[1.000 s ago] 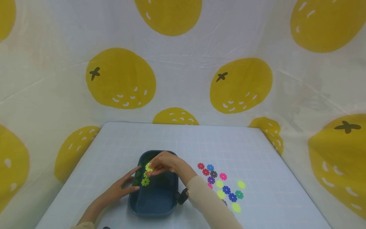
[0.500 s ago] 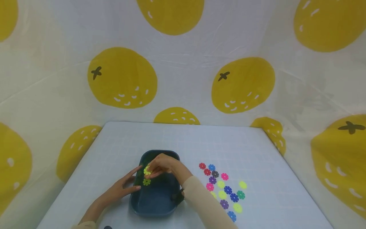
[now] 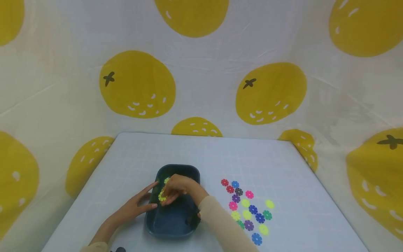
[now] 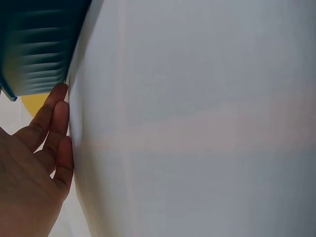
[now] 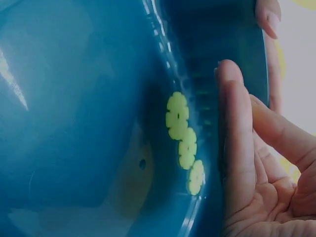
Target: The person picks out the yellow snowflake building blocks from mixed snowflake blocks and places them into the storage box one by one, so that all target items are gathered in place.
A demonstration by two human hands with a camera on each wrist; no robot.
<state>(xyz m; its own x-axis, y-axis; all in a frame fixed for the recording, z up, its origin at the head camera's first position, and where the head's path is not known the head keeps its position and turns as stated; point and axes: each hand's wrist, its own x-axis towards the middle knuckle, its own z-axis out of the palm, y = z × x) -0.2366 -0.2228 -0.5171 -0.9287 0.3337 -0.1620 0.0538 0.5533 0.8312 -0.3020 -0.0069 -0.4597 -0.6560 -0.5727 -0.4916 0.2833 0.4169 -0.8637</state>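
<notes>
The tray (image 3: 170, 222) stands nearer the table's (image 3: 299, 210) left edge than its right; inside, three yellow discs (image 5: 186, 148) lie in a row along its left wall. The right hand's (image 3: 178, 185) fingers are close together just beside the row; whether they pinch anything, I cannot tell. The left hand (image 3: 131, 210), fingers extended and thumb apart, touches the left rim.
</notes>
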